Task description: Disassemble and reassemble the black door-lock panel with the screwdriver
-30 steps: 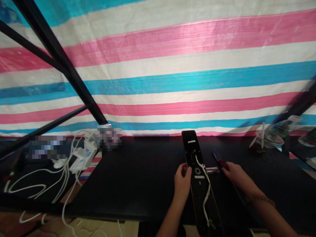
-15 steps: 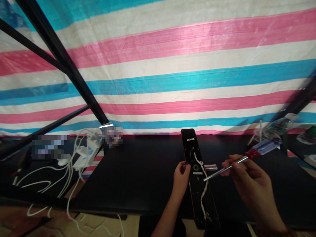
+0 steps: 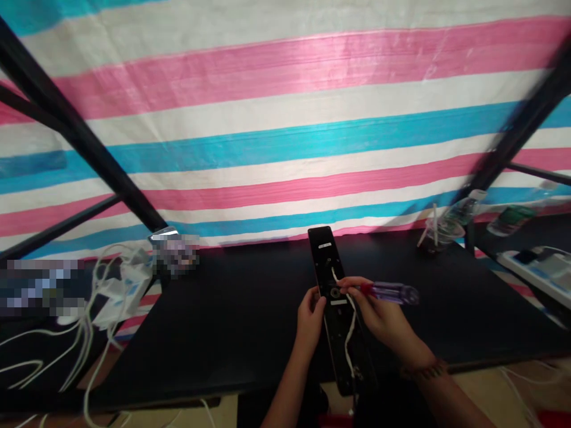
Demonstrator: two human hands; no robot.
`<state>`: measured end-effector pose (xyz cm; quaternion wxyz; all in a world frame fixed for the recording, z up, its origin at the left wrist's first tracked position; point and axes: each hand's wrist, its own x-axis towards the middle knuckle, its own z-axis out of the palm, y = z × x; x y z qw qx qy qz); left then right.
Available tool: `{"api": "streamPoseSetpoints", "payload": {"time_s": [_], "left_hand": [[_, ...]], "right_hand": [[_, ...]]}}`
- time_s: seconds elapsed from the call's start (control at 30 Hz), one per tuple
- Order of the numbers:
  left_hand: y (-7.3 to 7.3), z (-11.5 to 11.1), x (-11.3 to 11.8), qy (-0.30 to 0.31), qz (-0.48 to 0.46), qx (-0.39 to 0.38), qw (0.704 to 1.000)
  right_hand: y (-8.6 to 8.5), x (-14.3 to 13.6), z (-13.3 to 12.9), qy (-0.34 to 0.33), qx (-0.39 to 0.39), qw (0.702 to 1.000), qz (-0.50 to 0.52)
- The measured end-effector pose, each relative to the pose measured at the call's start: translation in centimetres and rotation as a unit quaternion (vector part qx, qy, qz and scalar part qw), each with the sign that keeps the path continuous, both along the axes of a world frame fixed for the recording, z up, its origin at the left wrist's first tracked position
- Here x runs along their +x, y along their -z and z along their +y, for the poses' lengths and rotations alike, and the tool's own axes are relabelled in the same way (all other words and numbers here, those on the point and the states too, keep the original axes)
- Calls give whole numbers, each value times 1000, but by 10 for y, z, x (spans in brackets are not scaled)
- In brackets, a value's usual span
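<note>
Right of centre over the black table (image 3: 232,321), a long panel (image 3: 338,324) runs near to far between the hands. The left hand (image 3: 310,312), curled closed, grips its left edge; the right hand (image 3: 377,312) pinches a screwdriver (image 3: 392,292) crosswise above it, handle rightward, tip hidden. The panel looks flat, black, pale-labelled, with a whitish cable (image 3: 349,342) along it.

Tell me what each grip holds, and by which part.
Left grip: black panel, by its left edge. Right grip: screwdriver, near its red collar.
</note>
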<state>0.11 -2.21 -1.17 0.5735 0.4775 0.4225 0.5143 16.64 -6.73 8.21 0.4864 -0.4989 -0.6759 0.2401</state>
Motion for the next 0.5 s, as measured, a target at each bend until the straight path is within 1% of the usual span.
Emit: {"api": "streamPoseSetpoints", "payload": {"time_s": [0.13,0.23,0.4,0.5], "left_hand": [[0,3,0,-12,4,-9,1000],[-3,2,2,-12,-2,-12,1000],[-6,0,3,-21,3,-12,1000],[-5,0,3,-15,5,-1,1000]], "right_hand": [[-13,2,7,8,-6,1000,6],[-20,0,10,-1,-4,1000,-6],[-27,-7,11,-31,-1,997,-74],[-37,-10,9,-51,-5,993,-105]]}}
